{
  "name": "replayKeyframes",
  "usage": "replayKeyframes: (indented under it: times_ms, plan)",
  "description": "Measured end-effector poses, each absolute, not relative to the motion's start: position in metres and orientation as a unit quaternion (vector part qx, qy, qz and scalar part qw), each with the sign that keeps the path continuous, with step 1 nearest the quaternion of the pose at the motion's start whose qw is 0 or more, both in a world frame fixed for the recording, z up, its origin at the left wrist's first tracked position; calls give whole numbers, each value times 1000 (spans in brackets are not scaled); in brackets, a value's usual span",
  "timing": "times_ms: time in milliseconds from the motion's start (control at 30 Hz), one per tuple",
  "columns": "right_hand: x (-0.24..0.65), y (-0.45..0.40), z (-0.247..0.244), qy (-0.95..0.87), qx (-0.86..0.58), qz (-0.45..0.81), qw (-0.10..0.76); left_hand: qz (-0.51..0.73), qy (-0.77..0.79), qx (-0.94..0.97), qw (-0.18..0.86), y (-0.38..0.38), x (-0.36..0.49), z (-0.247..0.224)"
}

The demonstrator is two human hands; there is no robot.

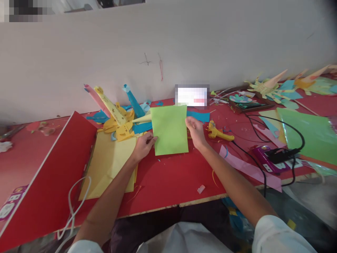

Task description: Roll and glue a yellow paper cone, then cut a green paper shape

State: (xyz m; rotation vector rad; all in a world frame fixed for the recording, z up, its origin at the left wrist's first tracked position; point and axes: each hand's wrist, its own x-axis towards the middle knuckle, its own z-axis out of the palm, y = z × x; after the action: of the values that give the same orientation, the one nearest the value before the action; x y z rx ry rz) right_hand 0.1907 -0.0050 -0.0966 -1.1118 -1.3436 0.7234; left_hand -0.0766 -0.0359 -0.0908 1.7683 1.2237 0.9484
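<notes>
Two bare hands hold one sheet of green paper (pixel 170 130) over the middle of the red desk (pixel 168 186), back from the front edge. The left hand (pixel 144 146) pinches the sheet low on its left side, thumb and fingers closed together on the margin. The right hand (pixel 196 131) grips the right side higher up, thumb and forefinger closed at the border, with the other fingers curled.

Three rolled paper tubes rise near the back edge, left of the sheet: one pink tube (pixel 97 101), one yellow tube (pixel 110 105) and one blue tube (pixel 133 102). One pale yellow cone (pixel 142 119) points left from just beside the green sheet. Under the left forearm, yellow sheets (pixel 107 165) lie near the front edge; how many I cannot tell. One red partition (pixel 60 175) stands at their left.

Right of the right hand lies one yellow glue gun (pixel 219 133). Nearer the front edge are one long pink strip (pixel 250 168), one small pink scrap (pixel 200 189) and one purple box (pixel 268 160) with black plugs on it. One dark tray (pixel 246 108) sits toward the back edge, farther right, with one bright screen (pixel 192 96) to its left.
</notes>
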Motion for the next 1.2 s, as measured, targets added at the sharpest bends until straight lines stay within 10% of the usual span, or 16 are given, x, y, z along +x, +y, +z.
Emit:
replayKeyframes:
  times_ms: [433, 1200]
  plan:
    - [188, -3, -105, -667, -472, 342, 464, 373, 461, 624, 509, -40, -74, -79]
    - [193, -6, -97, -704, -456, 404, 364, 517, 499, 558, 415, -26, -92, -92]
